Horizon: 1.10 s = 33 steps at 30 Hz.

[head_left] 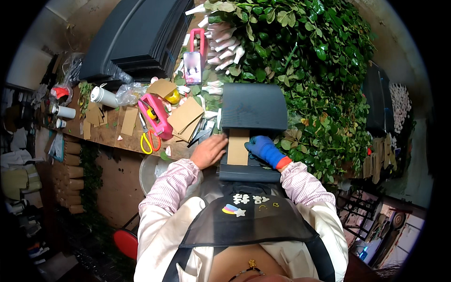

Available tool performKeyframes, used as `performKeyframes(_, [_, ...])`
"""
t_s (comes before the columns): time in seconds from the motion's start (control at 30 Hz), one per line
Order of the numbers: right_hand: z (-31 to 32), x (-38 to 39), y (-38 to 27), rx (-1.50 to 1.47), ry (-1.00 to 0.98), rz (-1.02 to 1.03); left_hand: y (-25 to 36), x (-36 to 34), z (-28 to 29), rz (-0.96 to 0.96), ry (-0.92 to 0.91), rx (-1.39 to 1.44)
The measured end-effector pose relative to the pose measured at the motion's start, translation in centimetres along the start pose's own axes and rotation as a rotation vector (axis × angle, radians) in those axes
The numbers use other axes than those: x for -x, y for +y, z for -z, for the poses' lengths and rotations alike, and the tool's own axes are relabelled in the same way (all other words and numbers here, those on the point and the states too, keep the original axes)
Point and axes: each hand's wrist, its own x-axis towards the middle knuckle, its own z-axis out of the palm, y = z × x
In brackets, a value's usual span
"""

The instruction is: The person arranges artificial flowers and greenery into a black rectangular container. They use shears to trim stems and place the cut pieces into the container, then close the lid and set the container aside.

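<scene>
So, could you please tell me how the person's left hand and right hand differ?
The left hand is bare; the right hand wears a blue glove with a red cuff. The left hand's fingers are extended, whereas the right hand's look curled. Both flank the same brown cardboard strip.

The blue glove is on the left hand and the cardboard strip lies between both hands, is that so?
No: in the head view, the blue glove is on the right hand; the left hand is bare. The strip does lie between them.
</scene>
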Motion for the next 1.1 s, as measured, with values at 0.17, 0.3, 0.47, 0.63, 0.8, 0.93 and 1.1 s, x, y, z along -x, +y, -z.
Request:
performKeyframes(0.17, [-0.6, 0.0, 1.2, 0.360, 0.208, 0.148, 2.3, -2.6, -3.0, -0.030, 0.009, 0.025])
performKeyframes(0.3, [3.6, 6.2, -2.3, 0.058, 0.050, 0.377, 2.9, -2.3, -2.9, 0.006, 0.030, 0.017])
performKeyframes(0.47, [12.2, 7.7, -2.6, -0.425, 0.812, 0.513, 3.0, -2.6, -2.4, 0.002, 0.021, 0.007])
performKeyframes(0.63, [14.1, -2.5, 3.5, 0.426, 0.945, 0.248, 3.0, -3.3, -1.9, -0.046, -0.006, -0.082])
performKeyframes(0.8, [15.2, -3.6, 2.9, -0.601, 0.554, 0.663, 2.7, -2.8, -2.6, -0.039, -0.031, -0.112])
performKeyframes(0.93, [13.2, -2.8, 8.1, -0.117, 0.425, 0.309, 3.0, -3.2, -2.6, -0.007, -0.065, -0.020])
performKeyframes(1.1, [13.3, 2.8, 8.1, 0.286, 0.300, -0.017, 3.4, -2.9, -2.4, 0.045, -0.057, -0.050])
